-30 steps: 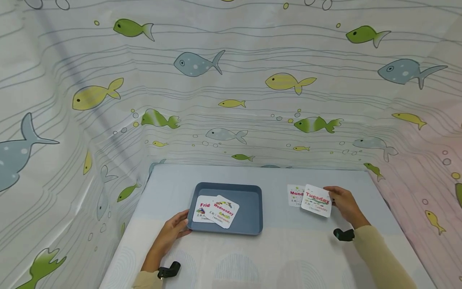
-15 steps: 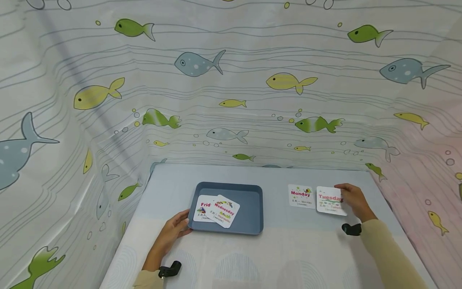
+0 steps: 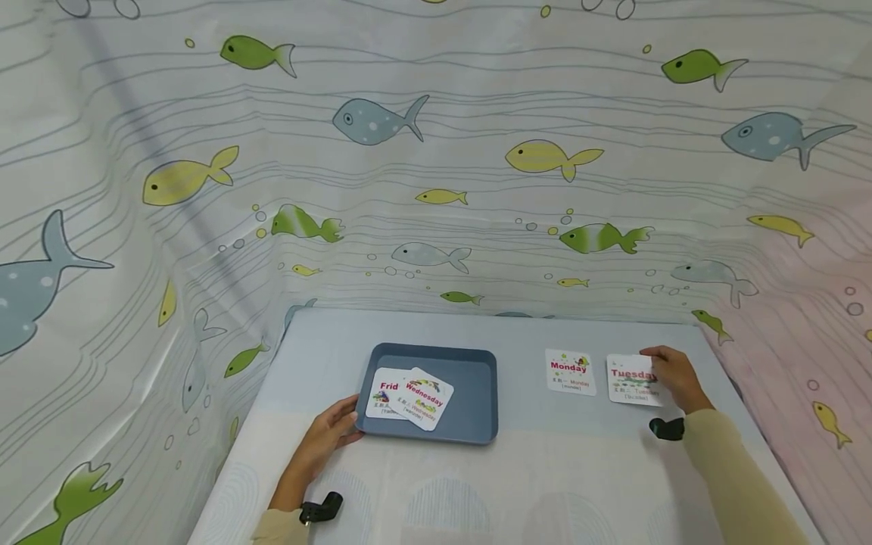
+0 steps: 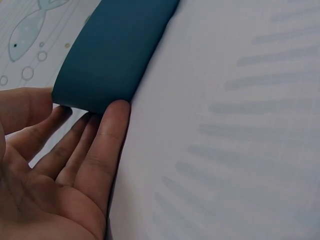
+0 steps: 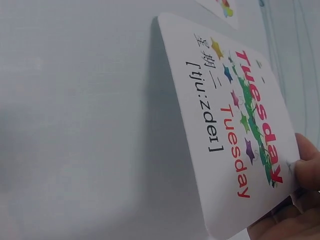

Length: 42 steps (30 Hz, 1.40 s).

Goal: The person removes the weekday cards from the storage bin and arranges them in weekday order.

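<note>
My right hand (image 3: pixel 680 378) pinches a white square "Tuesday" flashcard (image 3: pixel 625 377) at its right edge. In the right wrist view the thumb lies on the printed face of this Tuesday card (image 5: pixel 225 135), fingers behind it, and a shadow falls along its edge. Just left of it, a "Monday" flashcard (image 3: pixel 569 372) lies flat on the table. My left hand (image 3: pixel 323 435) holds the near left corner of a blue-grey tray (image 3: pixel 470 393); in the left wrist view its fingers touch the tray wall (image 4: pixel 107 55). Inside the tray, a "Wednesday" card (image 3: pixel 425 397) overlaps a "Friday" card (image 3: pixel 381 397), hiding part of its print.
A pale patterned cloth covers the table (image 3: pixel 531 469). Fish-printed curtains (image 3: pixel 436 219) hang behind it and along both sides. A dark wrist-worn camera (image 3: pixel 322 507) sits on the left wrist, another camera (image 3: pixel 666 428) on the right.
My right hand has moved right with the Tuesday card, from overlapping the Monday card to beside it, uncovering Monday's print. The card has straightened. The left hand and tray stay put.
</note>
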### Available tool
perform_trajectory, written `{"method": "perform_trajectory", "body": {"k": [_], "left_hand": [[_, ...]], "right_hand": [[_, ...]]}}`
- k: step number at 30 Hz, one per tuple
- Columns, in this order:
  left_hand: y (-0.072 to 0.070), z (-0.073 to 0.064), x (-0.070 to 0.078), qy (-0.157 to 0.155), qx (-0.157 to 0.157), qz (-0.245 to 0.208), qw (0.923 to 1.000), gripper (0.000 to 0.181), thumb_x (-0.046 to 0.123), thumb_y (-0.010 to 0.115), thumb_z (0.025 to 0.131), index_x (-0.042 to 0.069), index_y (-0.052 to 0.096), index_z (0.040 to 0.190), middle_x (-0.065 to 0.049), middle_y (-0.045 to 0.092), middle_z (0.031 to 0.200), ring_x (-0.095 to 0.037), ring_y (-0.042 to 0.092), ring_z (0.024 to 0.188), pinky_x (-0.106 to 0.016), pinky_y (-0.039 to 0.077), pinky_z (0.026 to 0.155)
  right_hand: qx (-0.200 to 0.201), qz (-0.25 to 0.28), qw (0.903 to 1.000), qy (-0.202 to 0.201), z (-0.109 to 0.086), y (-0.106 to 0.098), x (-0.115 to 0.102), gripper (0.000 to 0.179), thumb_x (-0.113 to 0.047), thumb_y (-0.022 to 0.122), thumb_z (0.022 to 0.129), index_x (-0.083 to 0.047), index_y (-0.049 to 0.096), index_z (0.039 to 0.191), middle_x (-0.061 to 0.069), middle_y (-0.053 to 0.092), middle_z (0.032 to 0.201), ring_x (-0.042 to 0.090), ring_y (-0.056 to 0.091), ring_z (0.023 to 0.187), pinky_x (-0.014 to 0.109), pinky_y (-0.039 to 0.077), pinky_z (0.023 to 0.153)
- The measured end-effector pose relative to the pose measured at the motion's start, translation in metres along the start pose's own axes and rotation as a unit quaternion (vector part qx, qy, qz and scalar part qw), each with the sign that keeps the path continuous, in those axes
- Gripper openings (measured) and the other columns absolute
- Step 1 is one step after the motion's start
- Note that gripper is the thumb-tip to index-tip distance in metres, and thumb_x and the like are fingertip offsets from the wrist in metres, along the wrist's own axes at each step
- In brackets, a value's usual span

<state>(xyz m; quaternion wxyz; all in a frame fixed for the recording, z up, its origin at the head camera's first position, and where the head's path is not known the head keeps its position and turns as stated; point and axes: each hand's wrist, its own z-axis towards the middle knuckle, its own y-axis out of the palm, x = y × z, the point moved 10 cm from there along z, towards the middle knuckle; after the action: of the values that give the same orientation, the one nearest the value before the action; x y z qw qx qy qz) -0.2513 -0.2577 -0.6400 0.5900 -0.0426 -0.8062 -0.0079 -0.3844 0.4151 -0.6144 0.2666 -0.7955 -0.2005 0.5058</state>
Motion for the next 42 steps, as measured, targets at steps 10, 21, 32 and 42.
{"method": "perform_trajectory", "body": {"k": [10, 21, 32, 42], "left_hand": [[0.001, 0.000, -0.003, -0.007, -0.005, 0.006, 0.9999, 0.052, 0.018, 0.052, 0.105, 0.004, 0.037, 0.152, -0.022, 0.032, 0.160, -0.041, 0.046, 0.138, -0.040, 0.058, 0.098], [0.001, 0.000, 0.000, -0.006, -0.004, 0.013, 0.9999, 0.050, 0.018, 0.051, 0.105, 0.005, 0.038, 0.152, -0.021, 0.032, 0.160, -0.041, 0.046, 0.138, -0.039, 0.058, 0.098], [0.000, -0.001, -0.003, -0.017, 0.001, 0.007, 0.9998, 0.051, 0.018, 0.052, 0.104, 0.005, 0.038, 0.152, -0.021, 0.032, 0.160, -0.040, 0.046, 0.139, -0.040, 0.058, 0.098], [-0.004, 0.001, -0.003, -0.013, 0.015, 0.010, 0.9998, 0.049, 0.017, 0.053, 0.104, 0.006, 0.042, 0.150, -0.019, 0.036, 0.159, -0.041, 0.046, 0.139, -0.040, 0.059, 0.096]], "right_hand": [[-0.002, -0.025, 0.9997, -0.005, 0.005, 0.001, -0.003, 0.045, -0.011, 0.024, 0.106, 0.007, 0.047, 0.141, 0.034, 0.036, 0.148, 0.043, 0.042, 0.116, 0.062, 0.041, 0.100], [-0.006, -0.033, 0.9994, 0.003, 0.007, 0.003, -0.003, 0.046, -0.012, 0.024, 0.106, 0.005, 0.045, 0.143, 0.035, 0.033, 0.151, 0.048, 0.037, 0.124, 0.070, 0.034, 0.107], [0.003, -0.052, 0.9981, 0.034, 0.013, 0.010, 0.004, 0.045, -0.012, 0.028, 0.105, 0.006, 0.044, 0.143, 0.033, 0.044, 0.138, 0.040, 0.050, 0.106, 0.048, 0.051, 0.084], [0.021, -0.035, 0.9984, 0.039, 0.012, 0.003, 0.003, 0.049, -0.011, 0.032, 0.102, 0.006, 0.035, 0.148, 0.034, 0.042, 0.139, 0.043, 0.048, 0.109, 0.058, 0.047, 0.092]]}}
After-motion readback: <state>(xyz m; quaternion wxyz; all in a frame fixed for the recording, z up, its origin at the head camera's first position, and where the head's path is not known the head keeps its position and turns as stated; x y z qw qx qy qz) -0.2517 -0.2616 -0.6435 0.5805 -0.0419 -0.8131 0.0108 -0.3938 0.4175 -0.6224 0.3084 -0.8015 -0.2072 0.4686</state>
